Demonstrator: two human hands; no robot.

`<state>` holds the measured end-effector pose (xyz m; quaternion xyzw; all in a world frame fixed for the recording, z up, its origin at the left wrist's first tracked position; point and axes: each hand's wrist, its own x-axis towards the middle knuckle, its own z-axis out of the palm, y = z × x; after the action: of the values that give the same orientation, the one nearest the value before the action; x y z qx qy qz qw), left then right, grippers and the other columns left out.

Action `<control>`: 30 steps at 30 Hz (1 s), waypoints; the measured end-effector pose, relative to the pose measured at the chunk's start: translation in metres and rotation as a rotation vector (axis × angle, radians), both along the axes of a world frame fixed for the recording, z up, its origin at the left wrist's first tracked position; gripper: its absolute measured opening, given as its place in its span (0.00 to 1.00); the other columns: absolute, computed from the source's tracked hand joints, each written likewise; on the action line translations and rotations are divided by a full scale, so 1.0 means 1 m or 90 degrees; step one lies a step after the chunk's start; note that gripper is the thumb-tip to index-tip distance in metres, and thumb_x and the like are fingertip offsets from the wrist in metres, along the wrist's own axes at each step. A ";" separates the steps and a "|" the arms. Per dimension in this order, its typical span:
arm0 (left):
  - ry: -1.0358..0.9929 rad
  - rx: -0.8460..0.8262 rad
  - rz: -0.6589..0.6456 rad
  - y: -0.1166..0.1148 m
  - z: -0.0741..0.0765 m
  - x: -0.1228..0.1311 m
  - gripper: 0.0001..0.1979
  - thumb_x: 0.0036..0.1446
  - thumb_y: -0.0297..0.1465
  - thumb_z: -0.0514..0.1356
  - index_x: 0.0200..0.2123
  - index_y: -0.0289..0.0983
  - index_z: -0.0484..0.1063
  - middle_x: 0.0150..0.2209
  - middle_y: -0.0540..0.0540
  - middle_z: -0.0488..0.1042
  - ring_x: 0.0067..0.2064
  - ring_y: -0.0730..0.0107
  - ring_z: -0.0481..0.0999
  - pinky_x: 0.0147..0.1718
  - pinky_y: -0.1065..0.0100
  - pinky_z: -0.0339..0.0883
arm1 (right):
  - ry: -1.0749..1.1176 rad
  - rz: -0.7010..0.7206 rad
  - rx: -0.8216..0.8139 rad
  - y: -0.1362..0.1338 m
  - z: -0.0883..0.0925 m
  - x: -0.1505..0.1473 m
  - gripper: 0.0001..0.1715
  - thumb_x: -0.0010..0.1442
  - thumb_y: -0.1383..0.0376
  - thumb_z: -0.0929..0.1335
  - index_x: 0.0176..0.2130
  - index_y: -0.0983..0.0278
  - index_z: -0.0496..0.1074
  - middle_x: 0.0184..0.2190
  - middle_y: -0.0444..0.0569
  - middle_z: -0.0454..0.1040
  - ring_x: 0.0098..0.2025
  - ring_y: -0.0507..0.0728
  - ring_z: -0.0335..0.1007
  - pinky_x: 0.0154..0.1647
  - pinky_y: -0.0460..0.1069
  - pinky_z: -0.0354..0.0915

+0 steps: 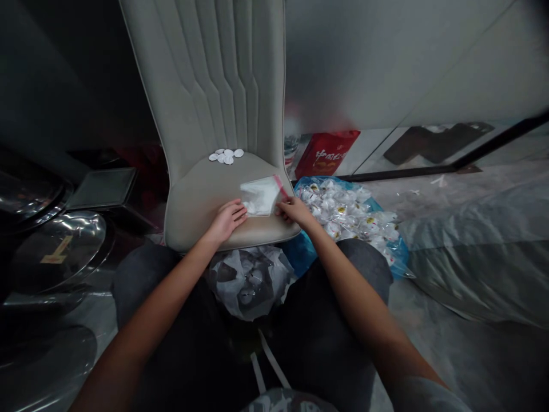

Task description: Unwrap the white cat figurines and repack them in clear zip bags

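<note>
- Head view: a seated person's two bare hands work on the pale upholstered seat of a chair [193, 214], its ribbed back [201, 74] rising beyond.
- Task's thing: a small clear plastic bag [260, 195] lies flat on the seat, between the hands. It has a red strip [280, 186] along one edge and holds something white, which cannot be made out.
- Left hand [226, 222]: open and relaxed, lying palm-down on the seat with its fingers [241, 209] against the bag's lower edge, not clenched.
- Right hand [295, 212]: its fingertips [278, 210] meet the bag's lower right corner, just under the red strip, and seem to pinch it, though the exact grip is hard to tell.
- Handling: likely light, soft and slippery, with film that creases easily. The red-strip edge or a corner looks the surest place to take hold.
- Around: a small cluster of white discs [224, 155] sits at the back of the seat. A blue plastic bag [306, 252] of white wrapped items [338, 220] lies beside the chair, and a crumpled translucent bag [249, 284] sits between the knees. A red bag with gold characters [326, 153] stands behind.
</note>
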<state>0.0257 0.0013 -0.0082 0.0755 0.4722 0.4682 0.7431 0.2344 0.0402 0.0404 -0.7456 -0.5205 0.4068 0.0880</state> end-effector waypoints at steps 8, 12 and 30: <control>0.006 0.015 -0.034 -0.001 0.001 -0.001 0.09 0.54 0.23 0.59 0.40 0.37 0.71 0.40 0.44 0.76 0.45 0.68 0.77 0.47 0.65 0.72 | -0.060 0.094 0.134 0.000 -0.010 0.002 0.09 0.60 0.70 0.63 0.37 0.65 0.73 0.28 0.48 0.78 0.28 0.53 0.73 0.34 0.46 0.69; 0.094 0.047 -0.012 -0.001 0.000 -0.004 0.08 0.53 0.25 0.61 0.39 0.36 0.71 0.35 0.47 0.74 0.38 0.71 0.75 0.38 0.70 0.69 | 0.138 0.040 0.152 0.001 -0.004 0.003 0.05 0.58 0.63 0.67 0.35 0.63 0.69 0.28 0.47 0.76 0.26 0.53 0.72 0.29 0.47 0.68; 0.154 0.090 -0.029 0.015 -0.014 0.010 0.13 0.45 0.23 0.63 0.37 0.37 0.71 0.29 0.51 0.75 0.30 0.72 0.74 0.33 0.70 0.69 | 0.066 0.196 0.049 -0.005 0.011 0.023 0.15 0.67 0.55 0.65 0.42 0.64 0.72 0.32 0.46 0.78 0.26 0.50 0.70 0.29 0.44 0.66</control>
<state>0.0354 0.0163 -0.0225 0.1941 0.5221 0.4710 0.6840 0.2576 0.0354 0.0515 -0.6310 -0.6387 0.4331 0.0799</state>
